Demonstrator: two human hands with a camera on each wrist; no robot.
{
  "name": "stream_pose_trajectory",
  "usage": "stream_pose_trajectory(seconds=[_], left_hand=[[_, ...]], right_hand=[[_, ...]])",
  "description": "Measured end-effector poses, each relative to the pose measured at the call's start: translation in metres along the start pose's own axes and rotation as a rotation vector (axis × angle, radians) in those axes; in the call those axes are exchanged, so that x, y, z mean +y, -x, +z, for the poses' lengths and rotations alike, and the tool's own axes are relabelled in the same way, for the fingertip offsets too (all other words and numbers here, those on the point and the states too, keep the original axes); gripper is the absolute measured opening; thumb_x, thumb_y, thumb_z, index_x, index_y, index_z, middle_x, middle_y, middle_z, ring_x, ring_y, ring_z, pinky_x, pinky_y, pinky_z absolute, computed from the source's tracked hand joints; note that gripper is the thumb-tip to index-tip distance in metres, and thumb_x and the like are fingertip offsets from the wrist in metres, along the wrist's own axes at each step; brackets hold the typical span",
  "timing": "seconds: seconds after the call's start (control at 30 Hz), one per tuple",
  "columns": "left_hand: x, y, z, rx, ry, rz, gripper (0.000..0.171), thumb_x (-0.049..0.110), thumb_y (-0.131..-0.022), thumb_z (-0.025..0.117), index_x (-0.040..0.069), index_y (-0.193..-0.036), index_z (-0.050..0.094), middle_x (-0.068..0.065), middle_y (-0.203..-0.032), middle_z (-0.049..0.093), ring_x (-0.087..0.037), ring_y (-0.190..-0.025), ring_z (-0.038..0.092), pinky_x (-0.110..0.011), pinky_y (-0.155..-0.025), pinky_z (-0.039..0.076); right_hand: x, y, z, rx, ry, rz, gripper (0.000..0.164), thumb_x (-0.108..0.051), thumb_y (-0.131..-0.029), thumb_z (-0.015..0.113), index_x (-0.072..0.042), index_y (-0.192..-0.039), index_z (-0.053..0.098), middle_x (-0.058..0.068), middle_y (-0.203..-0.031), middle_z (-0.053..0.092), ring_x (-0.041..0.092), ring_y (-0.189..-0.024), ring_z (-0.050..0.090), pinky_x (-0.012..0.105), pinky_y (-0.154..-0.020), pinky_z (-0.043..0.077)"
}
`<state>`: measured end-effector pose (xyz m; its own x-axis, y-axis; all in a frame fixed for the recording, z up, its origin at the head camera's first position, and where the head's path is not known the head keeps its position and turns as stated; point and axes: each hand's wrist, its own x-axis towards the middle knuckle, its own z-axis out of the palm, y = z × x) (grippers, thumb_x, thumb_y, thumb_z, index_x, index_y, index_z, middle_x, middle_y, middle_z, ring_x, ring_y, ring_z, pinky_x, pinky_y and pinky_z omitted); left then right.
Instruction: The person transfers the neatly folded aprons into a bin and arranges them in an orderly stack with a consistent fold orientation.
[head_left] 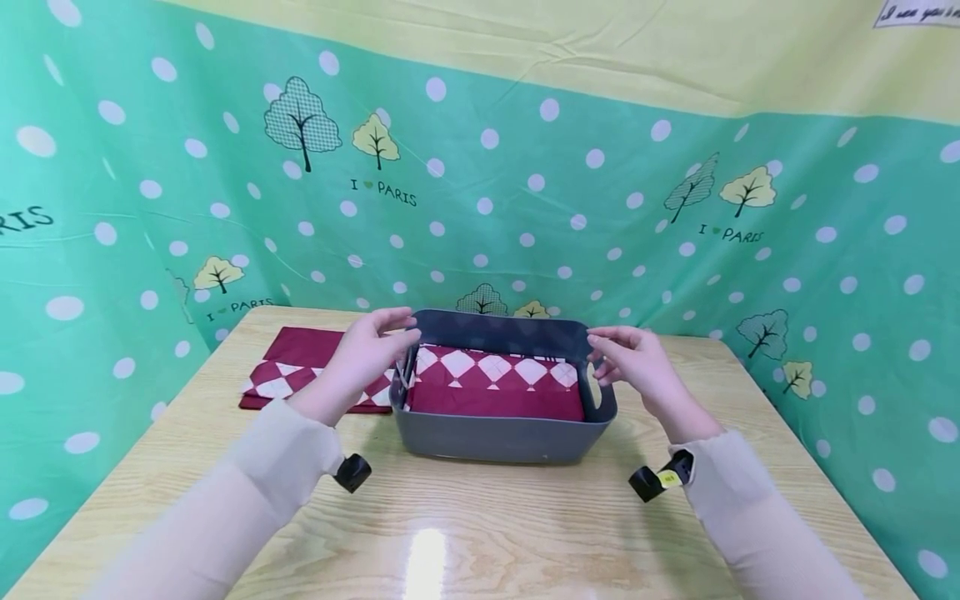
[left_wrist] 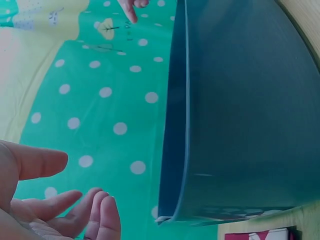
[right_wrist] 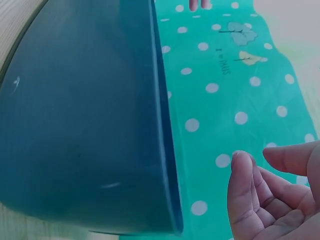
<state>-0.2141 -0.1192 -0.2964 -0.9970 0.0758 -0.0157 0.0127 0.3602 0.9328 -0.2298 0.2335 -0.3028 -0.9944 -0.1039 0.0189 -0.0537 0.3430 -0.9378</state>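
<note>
A dark grey plastic basket point(head_left: 495, 440) stands on the table, with a folded maroon cloth point(head_left: 495, 402) patterned with white diamonds inside it. Beside its left end is my left hand point(head_left: 367, 354), fingers loosely bent and holding nothing. At the opposite end, my right hand point(head_left: 637, 367) hovers by the handle hole, its fingers loosely curled around nothing. Both wrist views show a gap between hand and basket: the left hand point(left_wrist: 60, 210) is apart from the basket wall point(left_wrist: 250, 110), and so is the right hand point(right_wrist: 270, 195).
A second folded maroon and white cloth point(head_left: 303, 346) lies left of the basket, partly hidden behind my left hand. The wood-grain table point(head_left: 525, 525) extends toward me. A green dotted curtain point(head_left: 510, 208) hangs behind and along both sides.
</note>
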Motion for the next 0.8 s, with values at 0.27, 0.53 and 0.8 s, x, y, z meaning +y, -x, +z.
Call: stream_pose_trajectory(seconds=[0.27, 0.53, 0.8], left_hand=[[0.006, 0.013, -0.006, -0.002, 0.015, 0.020, 0.053, 0.017, -0.102, 0.053, 0.004, -0.151, 0.038, -0.017, -0.147, 0.050, -0.034, -0.131, 0.052, -0.047, -0.108, 0.047], [0.006, 0.027, -0.007, -0.021, 0.009, 0.043, 0.050, 0.016, -0.102, 0.054, 0.003, -0.149, 0.042, -0.017, -0.145, 0.053, -0.031, -0.133, 0.052, -0.044, -0.108, 0.047], [0.005, 0.042, -0.005, -0.014, 0.032, 0.046, 0.049, 0.017, -0.100, 0.056, 0.006, -0.147, 0.045, -0.015, -0.141, 0.056, -0.029, -0.127, 0.055, -0.038, -0.101, 0.053]], right_hand=[[-0.010, 0.008, 0.006, 0.004, -0.026, -0.053, 0.043, -0.017, -0.101, 0.057, 0.012, -0.132, 0.053, -0.002, -0.080, 0.068, 0.007, -0.060, 0.062, 0.023, -0.060, 0.058], [-0.016, 0.019, 0.019, 0.017, -0.016, -0.073, 0.038, -0.017, -0.100, 0.059, 0.009, -0.127, 0.058, -0.001, -0.081, 0.069, 0.011, -0.063, 0.065, 0.024, -0.064, 0.059], [-0.019, 0.032, 0.037, -0.026, -0.047, -0.095, 0.035, -0.014, -0.098, 0.060, 0.010, -0.124, 0.059, 0.000, -0.082, 0.068, 0.013, -0.064, 0.065, 0.025, -0.064, 0.059]])
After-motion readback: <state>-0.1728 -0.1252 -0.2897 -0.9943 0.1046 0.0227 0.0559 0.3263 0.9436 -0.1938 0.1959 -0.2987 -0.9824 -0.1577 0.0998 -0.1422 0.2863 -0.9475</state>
